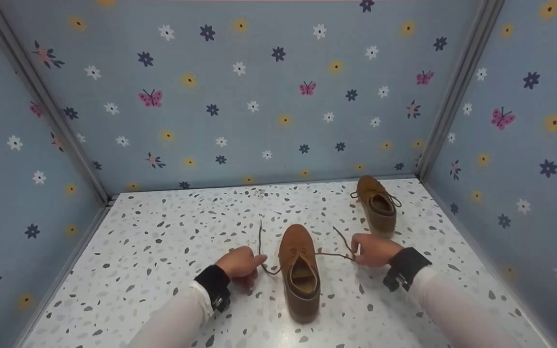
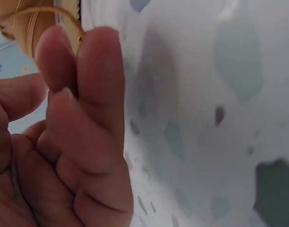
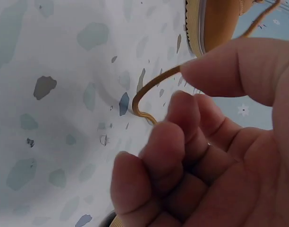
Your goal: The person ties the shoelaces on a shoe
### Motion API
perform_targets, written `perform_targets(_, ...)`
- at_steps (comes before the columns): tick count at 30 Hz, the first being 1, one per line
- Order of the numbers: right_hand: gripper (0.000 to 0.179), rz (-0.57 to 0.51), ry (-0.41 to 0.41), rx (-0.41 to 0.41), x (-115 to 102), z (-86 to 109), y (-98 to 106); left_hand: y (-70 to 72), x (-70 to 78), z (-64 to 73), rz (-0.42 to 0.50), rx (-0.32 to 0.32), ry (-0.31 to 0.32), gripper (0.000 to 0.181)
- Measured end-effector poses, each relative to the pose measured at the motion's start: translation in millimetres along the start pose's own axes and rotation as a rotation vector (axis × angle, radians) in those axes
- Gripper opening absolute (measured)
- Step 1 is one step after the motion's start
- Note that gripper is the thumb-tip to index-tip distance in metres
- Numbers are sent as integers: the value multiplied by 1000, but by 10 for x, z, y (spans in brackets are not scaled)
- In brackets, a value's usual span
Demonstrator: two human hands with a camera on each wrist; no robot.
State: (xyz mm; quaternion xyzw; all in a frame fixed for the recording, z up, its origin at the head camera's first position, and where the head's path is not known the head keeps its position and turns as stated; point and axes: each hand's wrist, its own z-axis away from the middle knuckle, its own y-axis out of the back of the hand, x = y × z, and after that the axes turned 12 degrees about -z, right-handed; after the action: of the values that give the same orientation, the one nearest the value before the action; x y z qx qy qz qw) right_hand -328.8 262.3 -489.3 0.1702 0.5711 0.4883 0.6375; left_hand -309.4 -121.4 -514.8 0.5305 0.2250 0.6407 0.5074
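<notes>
A brown lace-up shoe stands upright on the floor between my two hands, its toe pointing away and its shoelaces drawn out to both sides. My left hand is left of the shoe, its fingertips on the left shoelace, apparently pinching it; the exact contact is partly hidden in the left wrist view. On the right, my right hand pinches the other shoelace. In the right wrist view this shoelace comes out past the thumb and bends back behind the fingers.
A second brown shoe, its laces at its sides, stands beyond my right hand near the back right corner. The speckled floor is bounded by flower-patterned panels at the back, left and right.
</notes>
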Motion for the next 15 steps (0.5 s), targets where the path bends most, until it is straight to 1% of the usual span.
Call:
perform_targets(2, 10, -9, -46, -14, 10, -24, -15, -49, 40, 6, 8, -40, -11, 61)
perform_targets(3, 11, -7, -63, -11, 12, -40, -32, -73, 62, 6, 15, -61, -9, 63)
perform_targets(5, 26, 1, -84, 3, 14, -77, -81, -120, 105, -4, 9, -83, -3, 62)
perform_targets(7, 40, 33, -97, 20, 18, -117, -145, -158, 143, -14, 1, -91, 3, 55)
perform_targets(9, 46, 62, -109, 32, 29, -158, -210, -183, 171, -24, -3, -91, 1, 49)
perform_targets(11, 42, 76, -130, 32, 41, -179, -255, -192, 200, -31, -15, -80, -2, 40)
perform_targets(15, 25, 71, -180, 24, 41, -192, -279, -182, 233, -42, 1, -69, 9, 22)
